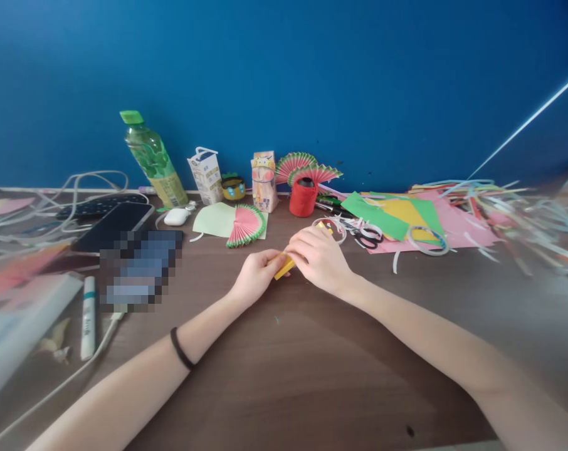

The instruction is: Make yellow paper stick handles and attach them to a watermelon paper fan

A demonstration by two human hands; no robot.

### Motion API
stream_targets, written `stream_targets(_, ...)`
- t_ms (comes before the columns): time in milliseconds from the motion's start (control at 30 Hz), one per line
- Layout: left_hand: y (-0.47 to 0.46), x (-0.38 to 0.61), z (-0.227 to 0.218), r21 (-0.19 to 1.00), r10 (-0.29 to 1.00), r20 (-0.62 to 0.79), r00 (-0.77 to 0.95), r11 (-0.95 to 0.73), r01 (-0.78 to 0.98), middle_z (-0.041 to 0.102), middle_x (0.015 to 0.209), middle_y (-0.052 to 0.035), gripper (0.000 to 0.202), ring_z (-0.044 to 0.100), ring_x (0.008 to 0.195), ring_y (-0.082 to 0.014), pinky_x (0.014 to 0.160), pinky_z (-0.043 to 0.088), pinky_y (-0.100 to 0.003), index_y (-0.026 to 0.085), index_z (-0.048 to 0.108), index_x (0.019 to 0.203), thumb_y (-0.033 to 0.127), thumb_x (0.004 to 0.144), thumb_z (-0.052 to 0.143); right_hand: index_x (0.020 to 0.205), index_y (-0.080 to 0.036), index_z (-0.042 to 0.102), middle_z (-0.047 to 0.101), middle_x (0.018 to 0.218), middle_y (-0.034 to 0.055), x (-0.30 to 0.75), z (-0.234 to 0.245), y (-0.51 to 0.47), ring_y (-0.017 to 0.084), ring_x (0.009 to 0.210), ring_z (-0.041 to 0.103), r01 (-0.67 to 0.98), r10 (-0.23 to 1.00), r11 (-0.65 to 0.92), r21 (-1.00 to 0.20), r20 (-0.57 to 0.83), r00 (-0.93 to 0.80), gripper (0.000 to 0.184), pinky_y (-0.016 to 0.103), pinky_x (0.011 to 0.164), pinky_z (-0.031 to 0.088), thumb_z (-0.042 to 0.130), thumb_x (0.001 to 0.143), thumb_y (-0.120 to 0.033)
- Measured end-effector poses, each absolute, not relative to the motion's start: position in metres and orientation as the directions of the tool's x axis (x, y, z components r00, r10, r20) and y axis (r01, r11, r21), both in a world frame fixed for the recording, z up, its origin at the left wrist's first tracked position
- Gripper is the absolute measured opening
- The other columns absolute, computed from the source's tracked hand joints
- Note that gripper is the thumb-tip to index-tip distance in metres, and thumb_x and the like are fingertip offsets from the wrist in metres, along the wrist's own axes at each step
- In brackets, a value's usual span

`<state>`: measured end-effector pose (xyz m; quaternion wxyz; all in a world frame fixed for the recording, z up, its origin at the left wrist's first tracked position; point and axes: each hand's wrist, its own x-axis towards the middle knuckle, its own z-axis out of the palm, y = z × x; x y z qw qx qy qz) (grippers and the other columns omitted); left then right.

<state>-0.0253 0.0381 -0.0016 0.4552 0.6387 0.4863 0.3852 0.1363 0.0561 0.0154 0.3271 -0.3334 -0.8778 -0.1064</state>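
Both my hands meet at the middle of the brown table (284,376) around a folded strip of yellow paper (284,269). My left hand (254,275) pinches its near end, fingers closed. My right hand (318,257) lies over the far end with the fingers curled down on it. Most of the paper is hidden under the hands. A black band sits on my left wrist.
Behind the hands lie a watermelon paper fan (246,225), a red spool (303,197), scissors (366,235), tape rings (427,241) and coloured paper sheets (397,216). At left are a green bottle (155,160), a carton (205,175), earbuds case (177,217), phone, cables and a marker (88,316).
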Motion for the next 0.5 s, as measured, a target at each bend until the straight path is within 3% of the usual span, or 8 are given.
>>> stream_targets(167, 0.0378, -0.0256, -0.0032, 0.944, 0.954, 0.089, 0.286, -0.172, 0.280, 0.068, 0.081, -0.0026, 0.029, 0.059, 0.076, -0.0173, 0.072, 0.045, -0.026, 0.014, 0.065, 0.084, 0.038, 0.080, 0.049, 0.071, -0.016, 0.060, 0.066, 0.078, 0.0031, 0.1382, 0.0105, 0.0585, 0.018, 0.080, 0.052, 0.646, 0.538, 0.759, -0.082, 0.637, -0.552, 0.018, 0.032, 0.071, 0.034, 0.048, 0.084, -0.013)
stream_targets(500, 0.0354, -0.0262, -0.0012, 0.914, 0.936, 0.113, 0.333, -0.229, 0.334, 0.067, 0.084, -0.0011, 0.029, 0.058, 0.079, -0.0177, 0.077, 0.043, -0.027, 0.015, 0.066, 0.093, 0.031, 0.082, 0.044, 0.073, -0.018, 0.060, 0.066, 0.080, 0.0045, 0.1389, 0.0136, 0.0574, 0.019, 0.082, 0.053, 0.645, 0.571, 0.758, -0.101, 0.580, -0.580, 0.019, 0.033, 0.072, 0.033, 0.046, 0.085, -0.014)
